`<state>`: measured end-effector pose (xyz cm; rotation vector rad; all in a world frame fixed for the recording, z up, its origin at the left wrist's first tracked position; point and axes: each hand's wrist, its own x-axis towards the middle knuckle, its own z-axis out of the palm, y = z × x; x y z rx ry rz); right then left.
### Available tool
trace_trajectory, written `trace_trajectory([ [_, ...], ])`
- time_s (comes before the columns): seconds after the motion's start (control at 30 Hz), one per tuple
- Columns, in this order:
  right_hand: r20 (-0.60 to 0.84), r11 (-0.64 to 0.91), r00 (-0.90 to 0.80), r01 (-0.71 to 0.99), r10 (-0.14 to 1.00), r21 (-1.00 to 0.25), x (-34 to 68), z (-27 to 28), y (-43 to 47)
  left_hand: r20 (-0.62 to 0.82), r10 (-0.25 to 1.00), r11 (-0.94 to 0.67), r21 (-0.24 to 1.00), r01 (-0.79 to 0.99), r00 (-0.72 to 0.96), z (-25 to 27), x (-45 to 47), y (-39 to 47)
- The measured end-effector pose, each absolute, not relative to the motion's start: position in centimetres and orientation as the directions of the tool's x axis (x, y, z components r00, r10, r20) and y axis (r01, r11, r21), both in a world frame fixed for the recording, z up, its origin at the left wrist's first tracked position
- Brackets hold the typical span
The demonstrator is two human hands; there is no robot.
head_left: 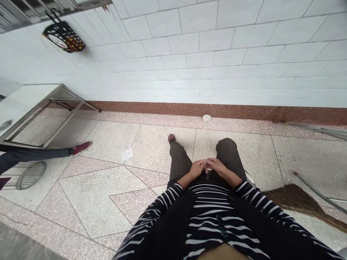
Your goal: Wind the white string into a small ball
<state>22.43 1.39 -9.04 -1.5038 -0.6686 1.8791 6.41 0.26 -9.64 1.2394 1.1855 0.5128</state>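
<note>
My left hand (197, 169) and my right hand (217, 166) meet over my lap, fingertips close together. Both have their fingers closed on a small bit of white yarn, whose shape is mostly hidden by the fingers. From between the hands a pale strand of yarn (209, 141) runs forward between my knees. It leads to a white ball of yarn (206, 118) lying on the floor by the wall.
At the left stand a metal-legged table (40, 94) and a round stool (31, 176), with another person's leg (54, 157) beside them. White paper (127, 154) lies on the tiles. A broom (295, 198) is at my right. A dotted bag (65, 37) hangs on the wall.
</note>
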Motion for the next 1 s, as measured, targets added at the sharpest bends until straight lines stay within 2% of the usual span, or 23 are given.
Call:
trace_trajectory([
  [0.17, -0.644, -0.662, -0.167, -0.285, 0.746, -0.693, 21.8, -8.5, 1.1, -0.392, 0.824, 0.246, 0.898, 0.366, 0.409, -9.9, 6.6, -0.4],
  [0.43, -0.592, -0.560, -0.035, -0.377, 0.805, -0.738, 22.6, -7.7, 1.4, -0.421, 0.800, 0.273, 0.890, 0.365, 0.428, -9.6, 7.1, -0.8],
  [0.77, -0.426, -0.422, -0.026, -0.200, 0.904, -0.884, 23.6, -7.1, -0.4, -0.325, 0.831, 0.186, 0.927, 0.326, 0.451, -8.9, 7.1, -0.9],
  [1.0, -0.412, -0.410, 0.015, -0.074, 0.911, -0.909, 24.1, -7.8, -1.4, -0.445, 0.768, 0.268, 0.876, 0.400, 0.460, -9.2, 7.5, -1.3],
])
